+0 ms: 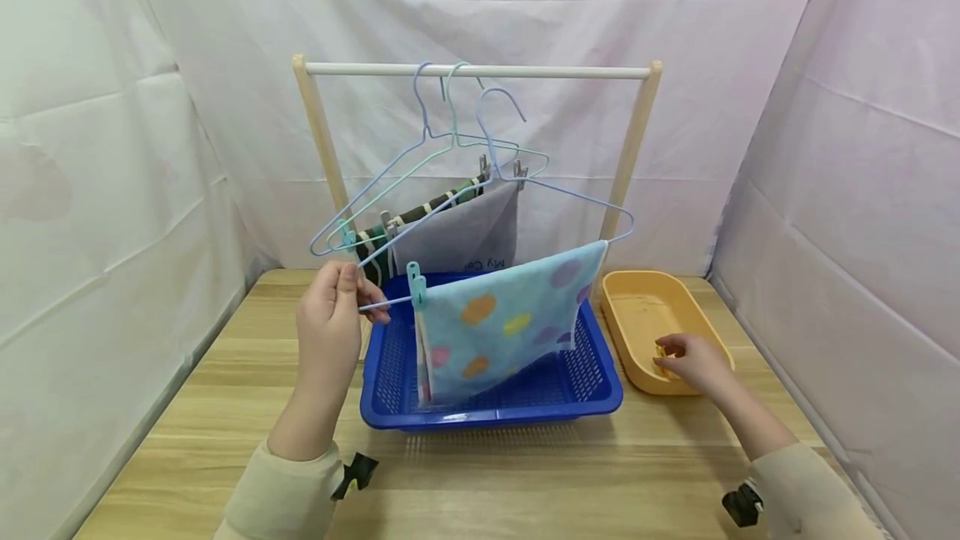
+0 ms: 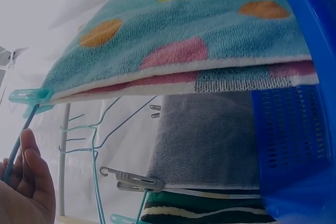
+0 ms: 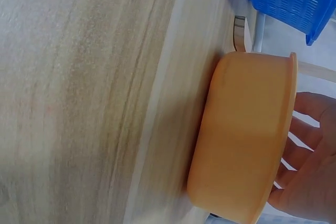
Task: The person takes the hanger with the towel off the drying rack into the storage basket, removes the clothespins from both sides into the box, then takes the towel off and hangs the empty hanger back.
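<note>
My left hand grips the left corner of a pale blue wire hanger, which is off the rail. Folded over its bottom bar hangs a light blue towel with coloured spots. A teal clothespin clips the towel's left end to the bar; no clip shows at the right end. My right hand is over the near part of a yellow-orange tray, pinching a small yellow clothespin between thumb and fingers. In the right wrist view, the tray wall hides the pin.
A blue perforated basket stands beneath the towel. Behind it, a rack with a white rail bears two hangers, with a grey towel and a dark striped towel held by grey and teal clips. White cloth walls enclose the wooden table.
</note>
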